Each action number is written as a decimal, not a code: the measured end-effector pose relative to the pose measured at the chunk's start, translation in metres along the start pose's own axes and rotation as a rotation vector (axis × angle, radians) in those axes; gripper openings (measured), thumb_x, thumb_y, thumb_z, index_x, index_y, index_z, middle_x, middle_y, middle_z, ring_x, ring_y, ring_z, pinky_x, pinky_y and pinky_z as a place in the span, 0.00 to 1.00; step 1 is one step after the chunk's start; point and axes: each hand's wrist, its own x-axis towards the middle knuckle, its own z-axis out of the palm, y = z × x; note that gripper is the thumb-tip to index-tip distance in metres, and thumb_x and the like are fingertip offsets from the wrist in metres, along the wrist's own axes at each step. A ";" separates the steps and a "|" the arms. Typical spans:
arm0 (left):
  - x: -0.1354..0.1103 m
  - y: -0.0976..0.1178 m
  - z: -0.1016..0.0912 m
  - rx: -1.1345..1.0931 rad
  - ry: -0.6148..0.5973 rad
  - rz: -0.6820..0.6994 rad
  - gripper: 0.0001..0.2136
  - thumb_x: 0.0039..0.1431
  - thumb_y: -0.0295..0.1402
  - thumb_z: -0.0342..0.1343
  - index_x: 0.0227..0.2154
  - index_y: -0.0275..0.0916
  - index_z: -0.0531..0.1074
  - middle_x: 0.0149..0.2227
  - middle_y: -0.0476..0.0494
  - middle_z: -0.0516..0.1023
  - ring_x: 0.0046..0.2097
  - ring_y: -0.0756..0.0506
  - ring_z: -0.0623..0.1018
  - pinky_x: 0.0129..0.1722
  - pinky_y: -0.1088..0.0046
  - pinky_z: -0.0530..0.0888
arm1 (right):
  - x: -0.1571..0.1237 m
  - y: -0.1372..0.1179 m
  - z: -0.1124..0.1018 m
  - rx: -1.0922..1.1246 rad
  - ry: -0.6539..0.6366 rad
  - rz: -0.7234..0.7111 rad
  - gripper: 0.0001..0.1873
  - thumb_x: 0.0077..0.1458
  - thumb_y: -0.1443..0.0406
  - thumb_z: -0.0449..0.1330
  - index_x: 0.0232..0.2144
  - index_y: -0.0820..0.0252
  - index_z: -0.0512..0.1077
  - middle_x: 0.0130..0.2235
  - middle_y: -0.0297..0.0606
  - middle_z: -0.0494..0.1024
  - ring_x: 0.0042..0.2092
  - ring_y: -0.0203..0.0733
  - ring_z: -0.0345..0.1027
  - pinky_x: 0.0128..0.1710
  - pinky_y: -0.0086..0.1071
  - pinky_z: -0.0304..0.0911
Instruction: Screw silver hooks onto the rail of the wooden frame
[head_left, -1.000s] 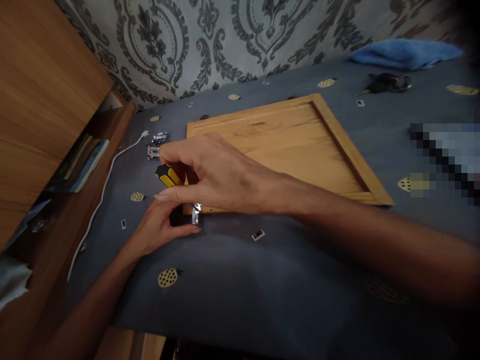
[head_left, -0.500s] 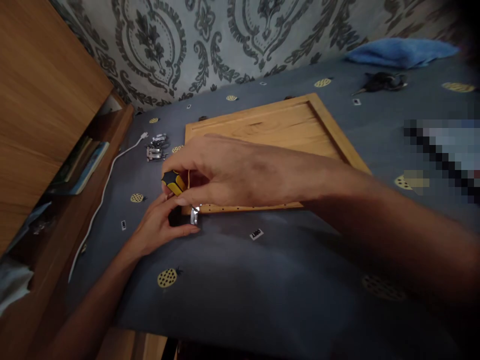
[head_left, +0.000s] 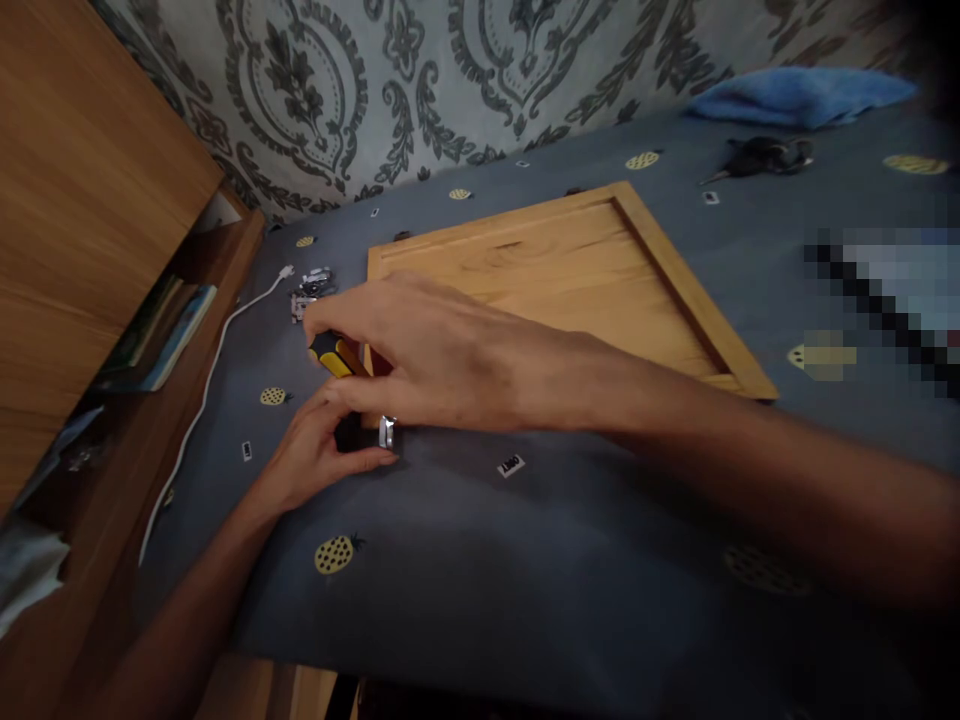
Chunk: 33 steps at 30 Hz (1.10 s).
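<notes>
Panel behind right hand, hinges nearby.

right fingers curled (left fingers just beneath)

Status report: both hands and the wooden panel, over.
Right hand gripping yellow-and-black handle. Left hand by metal piece, near-left corner of wooden panel. Handle's lower end hidden behind hands.

A home room, by its ornate wallpaper, pineapple-print cloth and books.
</notes>
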 end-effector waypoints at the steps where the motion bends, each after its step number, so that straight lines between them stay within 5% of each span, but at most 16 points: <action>1: 0.000 0.000 0.000 0.009 0.007 -0.011 0.27 0.52 0.57 0.65 0.46 0.40 0.77 0.44 0.39 0.80 0.48 0.36 0.78 0.49 0.54 0.75 | 0.001 0.000 -0.001 0.042 -0.036 -0.006 0.02 0.63 0.68 0.59 0.35 0.59 0.70 0.29 0.27 0.70 0.31 0.32 0.59 0.32 0.30 0.51; 5: 0.000 0.001 0.000 0.061 0.034 -0.003 0.26 0.51 0.57 0.66 0.45 0.43 0.77 0.43 0.42 0.80 0.47 0.36 0.78 0.49 0.53 0.75 | 0.004 0.003 -0.007 0.150 -0.131 -0.050 0.08 0.61 0.69 0.60 0.28 0.59 0.70 0.27 0.26 0.69 0.31 0.31 0.59 0.31 0.28 0.53; 9: 0.002 0.003 0.000 0.052 0.058 0.056 0.26 0.53 0.56 0.64 0.47 0.44 0.76 0.44 0.43 0.80 0.45 0.37 0.78 0.47 0.56 0.76 | 0.007 0.007 -0.004 0.125 -0.062 -0.053 0.15 0.60 0.68 0.62 0.22 0.62 0.66 0.25 0.28 0.66 0.32 0.32 0.59 0.32 0.29 0.52; 15: 0.000 0.001 -0.001 0.074 0.030 0.015 0.24 0.51 0.53 0.68 0.44 0.42 0.78 0.39 0.43 0.80 0.41 0.38 0.78 0.42 0.59 0.75 | 0.010 0.004 0.012 -0.069 0.135 0.098 0.16 0.60 0.57 0.64 0.28 0.61 0.66 0.27 0.28 0.64 0.32 0.33 0.57 0.32 0.32 0.46; 26: 0.001 0.003 0.000 0.077 0.049 0.053 0.22 0.52 0.53 0.67 0.44 0.44 0.78 0.41 0.44 0.80 0.43 0.38 0.78 0.43 0.59 0.76 | 0.005 0.007 -0.002 0.175 -0.073 0.034 0.08 0.62 0.65 0.60 0.30 0.59 0.68 0.28 0.28 0.70 0.33 0.34 0.61 0.34 0.30 0.54; 33: 0.000 0.000 -0.001 0.072 0.005 -0.010 0.24 0.50 0.52 0.68 0.46 0.43 0.77 0.43 0.42 0.82 0.45 0.37 0.79 0.45 0.56 0.77 | 0.007 0.007 0.005 0.072 0.066 0.002 0.19 0.60 0.63 0.63 0.23 0.59 0.60 0.25 0.28 0.63 0.33 0.34 0.58 0.33 0.32 0.50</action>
